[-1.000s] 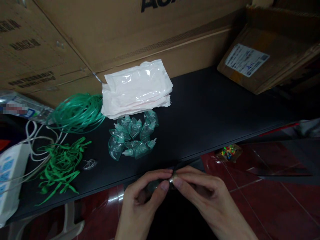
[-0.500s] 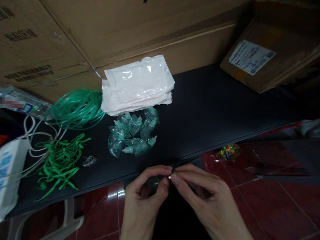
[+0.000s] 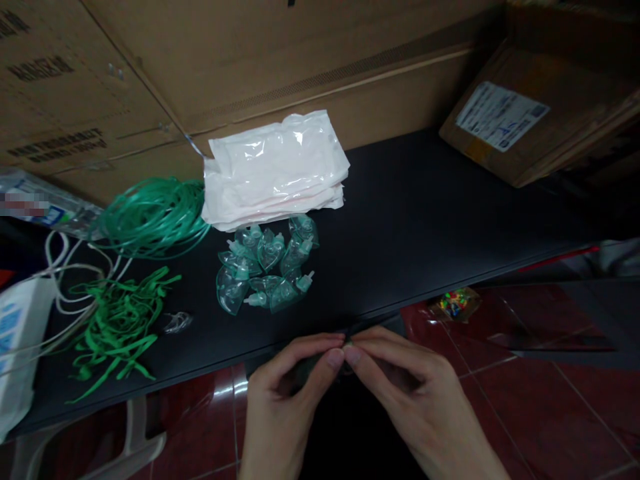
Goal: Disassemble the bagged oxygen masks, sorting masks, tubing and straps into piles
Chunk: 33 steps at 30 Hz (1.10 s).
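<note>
I am holding both hands low at the near edge of the black counter, with the thumb tips almost meeting. My left hand is curling inward, its thumb and forefinger pinching at a small pale piece that the thumbs are mostly hiding. My right hand is facing it from the other side, its thumb and forefinger pinching at the same piece. The piece is sitting right between the two sets of fingertips, and I am not making out its full shape. A dark greenish thing is showing dimly inside the curl of my left hand; I am not able to tell what it is.

Ahead of my hands, a cluster of clear green masks is lying on the counter, and just behind them a stack of white packets is shining under the light. To the left, a coil of green tubing is resting near the packets, a tangle of green straps is lying in front of it, and a little heap of clear strips is sitting just beside the straps. A large cardboard box is standing along the back, and a smaller carton is leaning at the right, its white label facing me.
</note>
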{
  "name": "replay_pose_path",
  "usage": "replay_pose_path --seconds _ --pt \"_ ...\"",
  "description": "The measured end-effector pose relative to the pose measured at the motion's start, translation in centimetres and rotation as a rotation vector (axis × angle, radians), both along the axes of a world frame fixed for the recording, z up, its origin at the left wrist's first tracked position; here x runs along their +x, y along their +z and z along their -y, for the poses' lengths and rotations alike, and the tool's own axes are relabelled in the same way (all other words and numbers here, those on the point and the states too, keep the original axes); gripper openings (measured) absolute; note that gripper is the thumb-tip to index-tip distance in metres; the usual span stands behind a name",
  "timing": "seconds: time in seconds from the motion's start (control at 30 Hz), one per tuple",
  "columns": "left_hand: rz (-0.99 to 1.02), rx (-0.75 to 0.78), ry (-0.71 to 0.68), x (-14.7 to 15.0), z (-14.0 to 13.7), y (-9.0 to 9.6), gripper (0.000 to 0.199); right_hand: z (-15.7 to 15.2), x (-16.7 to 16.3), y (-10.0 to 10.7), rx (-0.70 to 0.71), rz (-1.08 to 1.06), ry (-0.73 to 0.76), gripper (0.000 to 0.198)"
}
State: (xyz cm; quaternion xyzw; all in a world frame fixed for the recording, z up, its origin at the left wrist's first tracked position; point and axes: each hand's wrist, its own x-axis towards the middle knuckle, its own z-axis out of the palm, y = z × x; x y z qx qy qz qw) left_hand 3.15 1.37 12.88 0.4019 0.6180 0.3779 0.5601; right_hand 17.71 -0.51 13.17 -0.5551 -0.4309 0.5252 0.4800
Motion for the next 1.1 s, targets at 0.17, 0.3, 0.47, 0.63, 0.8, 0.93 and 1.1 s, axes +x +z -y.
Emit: replay_pose_path --seconds 0.17,0.3,0.47,0.63,0.8,0.93,1.1 --pt "0.015 -0.055 0.074 -0.2 -0.4 0.4 0.004 0.2 0.4 0.1 -0.05 -0.112 0.111 0.024" --pt "0.025 -0.043 0.046 -0.6 -0.5 0.3 0.009 0.8 0.2 -0.9 -0.022 -0.036 0.08 0.032" --pt "0.096 -0.069 0.05 -0.9 -0.1 0.0 0.017 0.6 0.0 -0.9 -0.058 -0.04 0.087 0.023" --pt "0.156 -0.125 0.113 -0.8 0.3 0.4 0.015 0.4 0.1 -0.2 -0.079 -0.04 0.091 0.013" --pt "0.161 -0.152 0.112 -1.0 0.2 0.8 0.012 0.6 0.0 -0.4 -0.102 0.036 0.138 0.015" --pt "0.155 -0.095 0.02 -1.8 0.1 0.4 0.013 0.8 -0.2 -0.2 -0.14 0.072 0.134 0.016" --pt "0.131 -0.052 -0.051 -2.1 -0.1 0.4 0.016 1.2 -0.2 -0.1 -0.245 -0.015 0.127 0.014"
